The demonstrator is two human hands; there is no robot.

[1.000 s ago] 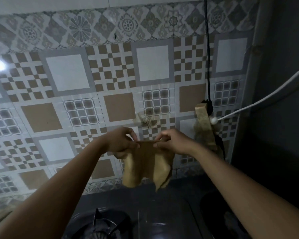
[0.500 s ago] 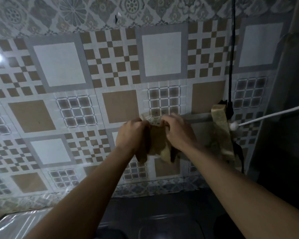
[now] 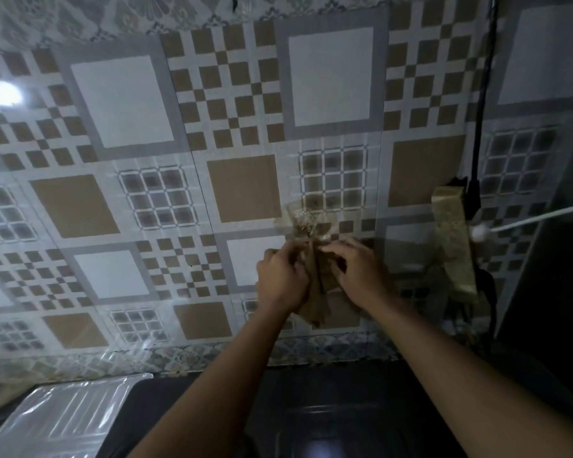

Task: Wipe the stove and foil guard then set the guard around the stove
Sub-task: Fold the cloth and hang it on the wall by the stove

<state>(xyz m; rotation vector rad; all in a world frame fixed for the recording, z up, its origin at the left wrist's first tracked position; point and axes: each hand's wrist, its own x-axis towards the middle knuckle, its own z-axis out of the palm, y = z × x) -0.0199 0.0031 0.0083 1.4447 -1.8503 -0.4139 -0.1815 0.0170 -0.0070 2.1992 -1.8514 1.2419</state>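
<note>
Against the tiled wall [image 3: 119, 104], your left hand [image 3: 280, 280] and right hand [image 3: 358, 276] both pinch a brown cloth [image 3: 318, 292], fingers closed on it, below a wall hook [image 3: 306, 223]. Stove [image 3: 328, 431] sits dark below your arms; foil guard [image 3: 63, 421] lies lower left.

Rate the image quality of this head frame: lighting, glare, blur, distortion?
Head view: dim overall, the stove almost black; one blown-out light reflection on the glossy tiled wall; streaky glare on the foil guard; tile lines bow from wide-angle distortion; soft focus, so the left hand, right hand and brown cloth lack fine detail.
</note>
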